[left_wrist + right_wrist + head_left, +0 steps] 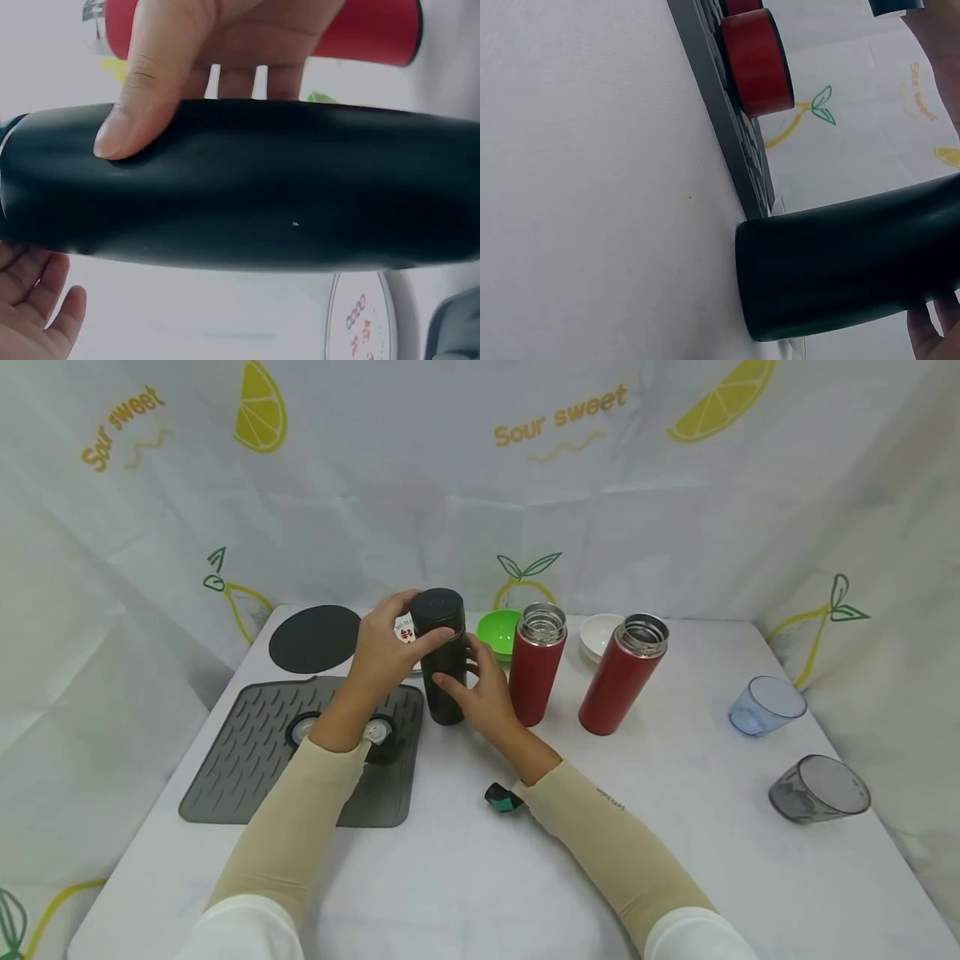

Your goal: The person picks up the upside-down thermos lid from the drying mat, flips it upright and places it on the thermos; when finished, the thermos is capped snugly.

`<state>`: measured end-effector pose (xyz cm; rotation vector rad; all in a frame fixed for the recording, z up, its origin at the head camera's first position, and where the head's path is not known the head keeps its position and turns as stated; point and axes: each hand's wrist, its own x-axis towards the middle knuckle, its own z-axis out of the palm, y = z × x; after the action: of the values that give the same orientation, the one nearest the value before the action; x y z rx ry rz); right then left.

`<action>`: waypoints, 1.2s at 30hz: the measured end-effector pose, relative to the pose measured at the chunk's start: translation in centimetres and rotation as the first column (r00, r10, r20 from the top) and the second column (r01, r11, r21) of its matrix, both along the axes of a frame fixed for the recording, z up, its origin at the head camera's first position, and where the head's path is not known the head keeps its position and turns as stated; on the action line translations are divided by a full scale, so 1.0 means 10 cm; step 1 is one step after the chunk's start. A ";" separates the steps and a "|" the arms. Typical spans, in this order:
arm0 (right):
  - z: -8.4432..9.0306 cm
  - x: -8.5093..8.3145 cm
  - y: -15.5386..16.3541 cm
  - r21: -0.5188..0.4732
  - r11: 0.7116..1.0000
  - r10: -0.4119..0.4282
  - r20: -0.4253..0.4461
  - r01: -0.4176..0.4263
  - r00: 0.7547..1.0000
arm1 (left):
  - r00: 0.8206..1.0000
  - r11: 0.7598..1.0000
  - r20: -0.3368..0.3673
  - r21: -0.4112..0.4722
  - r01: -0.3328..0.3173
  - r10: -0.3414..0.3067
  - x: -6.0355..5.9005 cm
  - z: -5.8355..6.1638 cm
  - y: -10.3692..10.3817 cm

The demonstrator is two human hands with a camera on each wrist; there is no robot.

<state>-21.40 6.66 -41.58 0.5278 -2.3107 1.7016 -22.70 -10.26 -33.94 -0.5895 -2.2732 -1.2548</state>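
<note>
Head view: left hand [386,652] curls round the cap of the tall matte-black cylindrical flask [442,660]; right hand [483,693] wraps the body. Best to brace low and twist the cap squarely. Flask stands upright on the white counter [675,827], beside the grey ribbed mat [247,760].

Left wrist: right hand's thumb presses the flask's smooth black wall.

Right wrist: flask base sits flat.

1. Head cam: high, looks forward and down over the whole white table [675,860], mid range, backdrop behind.
2. Left wrist cam: very close, side-on to the black flask [247,195], which fills the frame; rolled, so the flask runs horizontal.
3. Right wrist cam: low at table level, close to the flask base, rolled too.
4. Shared: black flask in all three; grey mat [727,127] in head and right wrist.
</note>
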 end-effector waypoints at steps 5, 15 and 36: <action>-0.01 -0.02 0.00 0.012 1.000 0.001 -0.008 0.000 1.000 | 0.998 0.998 -0.049 -0.049 0.032 -0.035 -0.04 0.04 -0.03; 0.00 -0.03 0.02 0.027 1.000 -0.003 -0.001 0.003 1.000 | 0.998 0.998 -0.038 -0.032 0.045 -0.046 -0.05 0.02 -0.02; -0.02 -0.01 0.00 0.039 0.999 0.011 -0.038 -0.010 0.999 | 0.938 0.896 0.145 0.370 0.244 -0.315 -0.02 -0.18 0.07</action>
<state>-21.47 6.63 -41.79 0.5762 -2.3224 1.6399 -22.94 -9.55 -35.78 -0.7024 -2.0936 -1.8878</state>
